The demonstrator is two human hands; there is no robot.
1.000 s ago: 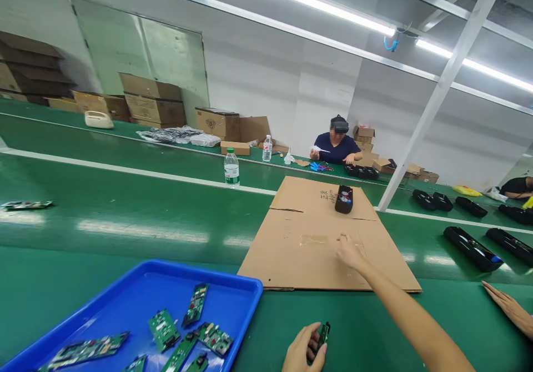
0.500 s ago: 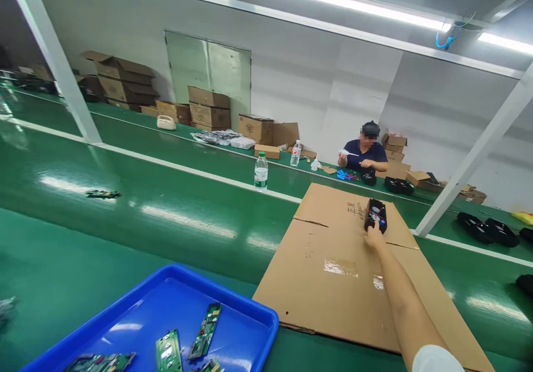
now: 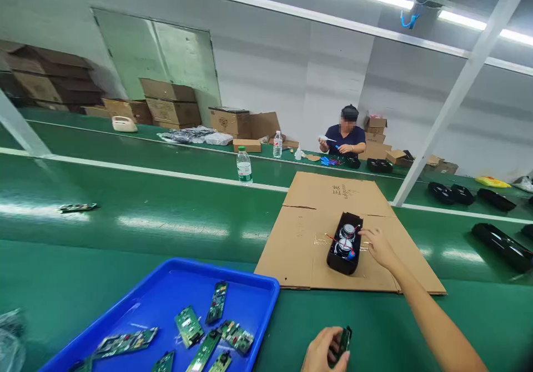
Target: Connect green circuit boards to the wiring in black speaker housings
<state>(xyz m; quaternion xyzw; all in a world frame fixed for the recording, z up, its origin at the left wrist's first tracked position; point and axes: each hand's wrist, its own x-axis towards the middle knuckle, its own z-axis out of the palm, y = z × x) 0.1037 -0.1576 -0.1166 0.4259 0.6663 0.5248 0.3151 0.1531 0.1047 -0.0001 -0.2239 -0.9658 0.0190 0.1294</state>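
My left hand (image 3: 322, 351) is at the bottom of the view, its fingers closed on a small green circuit board (image 3: 345, 341) held on edge. A black speaker housing (image 3: 343, 265) lies open side up on a cardboard sheet, with two round speakers (image 3: 347, 231), red wires and a blue connector (image 3: 351, 254) inside. My right hand (image 3: 378, 248) is at the housing's right edge, fingers stretched and apart, the fingertips at the rim near a red wire. To the left, a blue tray (image 3: 266, 311) holds several green circuit boards (image 3: 189, 326).
The flat cardboard sheet (image 3: 287, 250) covers part of the green bench. A water bottle (image 3: 244, 166) stands beyond it. One circuit board (image 3: 78, 207) lies far left. Black housings (image 3: 502, 245) sit at right. Across the bench a person (image 3: 346, 136) works with small parts.
The speaker housing has come nearer across the cardboard, and my right hand has shifted to its side. My left hand has entered view with a circuit board. The view has turned right.
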